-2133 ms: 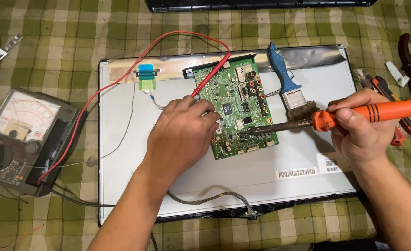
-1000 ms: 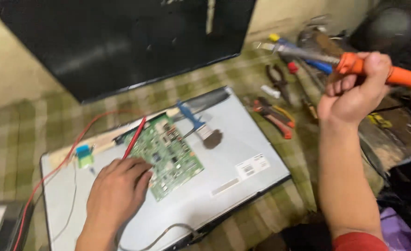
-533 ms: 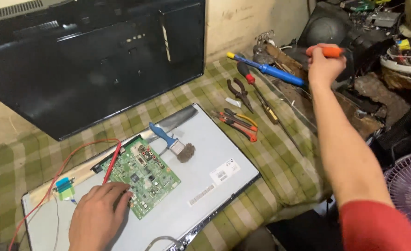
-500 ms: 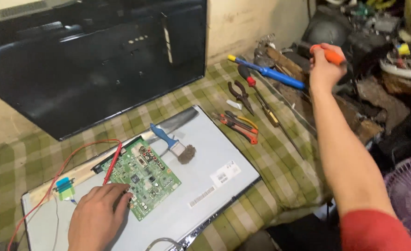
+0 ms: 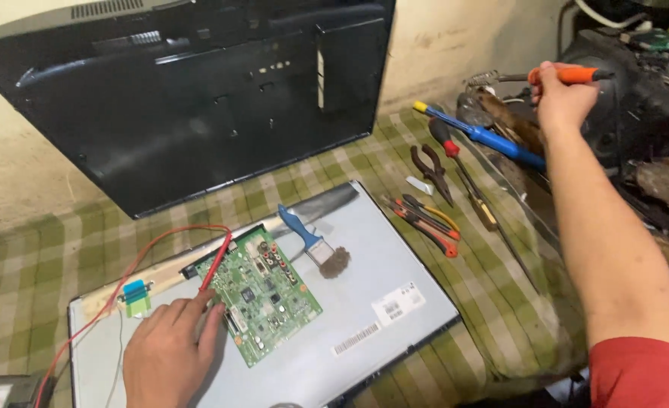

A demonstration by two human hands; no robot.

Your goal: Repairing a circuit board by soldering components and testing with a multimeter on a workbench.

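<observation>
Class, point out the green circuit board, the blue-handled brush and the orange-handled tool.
green circuit board [image 5: 268, 302], head view, board's middle.
blue-handled brush [image 5: 313, 243], head view, its ferrule.
orange-handled tool [image 5: 572, 75], head view, its handle.

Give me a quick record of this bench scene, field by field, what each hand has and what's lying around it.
Left hand: resting on the grey panel, fingers at the edge of the green circuit board
Right hand: stretched out to the far right, holding an orange-handled tool
On panel: blue-handled brush, red probe lead
On checked cloth: pliers, blue screwdriver
Behind: black rear cover leaning on wall
</observation>
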